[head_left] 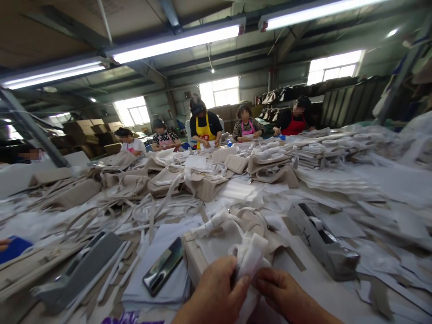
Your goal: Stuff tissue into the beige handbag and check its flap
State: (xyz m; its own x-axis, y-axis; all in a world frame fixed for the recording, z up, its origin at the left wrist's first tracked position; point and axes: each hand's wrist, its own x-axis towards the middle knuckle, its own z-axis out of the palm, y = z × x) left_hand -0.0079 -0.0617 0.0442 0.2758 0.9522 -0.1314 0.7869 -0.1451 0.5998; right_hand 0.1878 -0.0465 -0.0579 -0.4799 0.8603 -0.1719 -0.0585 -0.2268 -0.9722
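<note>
My left hand (pixel 218 285) is closed around a strip of soft white wrapping sheet (pixel 251 256), its thumb pressed along the near side. Fingers curled into a pinch, my right hand (pixel 286 288) grips the same sheet's right edge. Just behind my hands sits a beige handbag (pixel 194 254) with an open top and a pale inside; its handles (pixel 248 218) are partly covered in white wrap. What lies inside the folded sheet is hidden. To the left, a smartphone (pixel 164 265) rests on a stack of white sheets (pixel 141 288).
Grey tape dispensers stand to the right (pixel 322 240) and left (pixel 81 270). Beige bags (pixel 205 184) and white packing material heap across the table. At the left edge, another person's hand (pixel 4 244) is near a blue object (pixel 15 248). Several co-workers work behind the heap.
</note>
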